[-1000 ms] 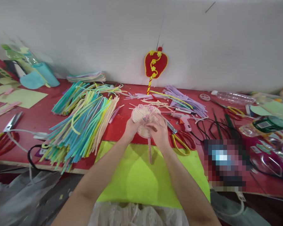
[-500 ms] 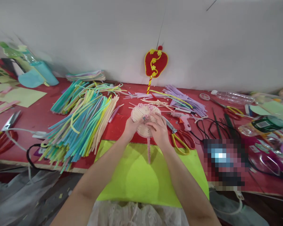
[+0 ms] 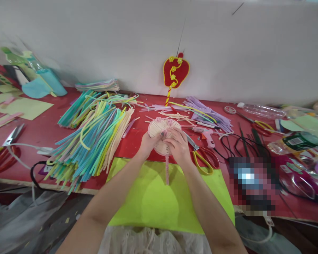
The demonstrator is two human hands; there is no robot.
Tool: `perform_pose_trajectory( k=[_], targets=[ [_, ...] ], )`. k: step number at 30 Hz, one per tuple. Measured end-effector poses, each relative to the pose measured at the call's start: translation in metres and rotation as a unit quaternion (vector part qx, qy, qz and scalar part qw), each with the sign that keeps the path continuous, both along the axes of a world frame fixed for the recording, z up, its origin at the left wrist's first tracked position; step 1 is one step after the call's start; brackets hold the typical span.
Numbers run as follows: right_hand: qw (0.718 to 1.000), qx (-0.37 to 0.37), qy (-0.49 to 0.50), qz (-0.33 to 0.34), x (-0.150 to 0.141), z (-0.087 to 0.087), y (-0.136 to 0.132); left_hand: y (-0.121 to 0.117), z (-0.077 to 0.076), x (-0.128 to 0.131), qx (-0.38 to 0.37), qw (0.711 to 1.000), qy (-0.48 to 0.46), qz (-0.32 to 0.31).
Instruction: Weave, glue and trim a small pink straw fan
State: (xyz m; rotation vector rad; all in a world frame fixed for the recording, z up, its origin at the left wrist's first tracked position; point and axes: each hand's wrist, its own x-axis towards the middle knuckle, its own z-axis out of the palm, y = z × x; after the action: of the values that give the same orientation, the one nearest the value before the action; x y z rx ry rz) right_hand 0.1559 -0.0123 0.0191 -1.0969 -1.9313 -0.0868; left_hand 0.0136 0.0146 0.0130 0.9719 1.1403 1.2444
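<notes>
Both my hands hold a small cream fan [image 3: 159, 127] made of pipe cleaners, with pink trim on its top edge and a twisted pink handle [image 3: 167, 172] hanging down over a lime-green sheet [image 3: 159, 201]. My left hand [image 3: 147, 144] grips the fan's left side from below. My right hand [image 3: 178, 145] has its fingers curled over the fan's middle, pinching at a small pink piece there. A finished red fan [image 3: 175, 72] with yellow flowers leans on the wall behind.
A big pile of pastel pipe cleaners [image 3: 95, 134] lies to the left, purple ones [image 3: 209, 114] to the right. Red-and-yellow scissors [image 3: 205, 158] and a pink glue gun [image 3: 208, 135] lie beside my right hand. More scissors [image 3: 4, 150] lie far left; black wires [image 3: 241, 144] and bottles lie right.
Hardly anything has changed: my hands stay on the fan and my right fingers shift slightly over its middle. The view has drifted a little.
</notes>
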Motion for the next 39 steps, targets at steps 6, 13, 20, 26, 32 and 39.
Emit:
perform_pose_trajectory(
  k=[6, 13, 20, 26, 32, 39],
  targets=[
    [0.999, -0.025, 0.015, 0.016, 0.0, 0.0, 0.0, -0.002, 0.004, 0.0, -0.006, 1.0, 0.018, 0.011],
    [0.999, -0.029, 0.024, 0.013, -0.001, 0.0, -0.001, 0.0, 0.004, 0.0, -0.001, 1.0, -0.011, 0.009],
    [0.998, -0.045, 0.037, 0.021, 0.0, 0.003, -0.004, 0.0, 0.004, -0.001, -0.002, 1.0, 0.009, 0.014],
    [0.995, -0.065, 0.077, 0.014, 0.0, 0.008, -0.005, -0.002, 0.008, -0.002, -0.008, 1.0, 0.016, 0.024],
    [0.994, -0.055, 0.099, 0.007, -0.004, 0.0, -0.004, -0.002, 0.007, 0.0, -0.002, 1.0, 0.007, 0.026],
    [0.99, -0.06, 0.125, -0.018, -0.011, -0.003, -0.005, -0.003, 0.006, 0.0, 0.001, 1.0, 0.01, 0.017]
  ],
)
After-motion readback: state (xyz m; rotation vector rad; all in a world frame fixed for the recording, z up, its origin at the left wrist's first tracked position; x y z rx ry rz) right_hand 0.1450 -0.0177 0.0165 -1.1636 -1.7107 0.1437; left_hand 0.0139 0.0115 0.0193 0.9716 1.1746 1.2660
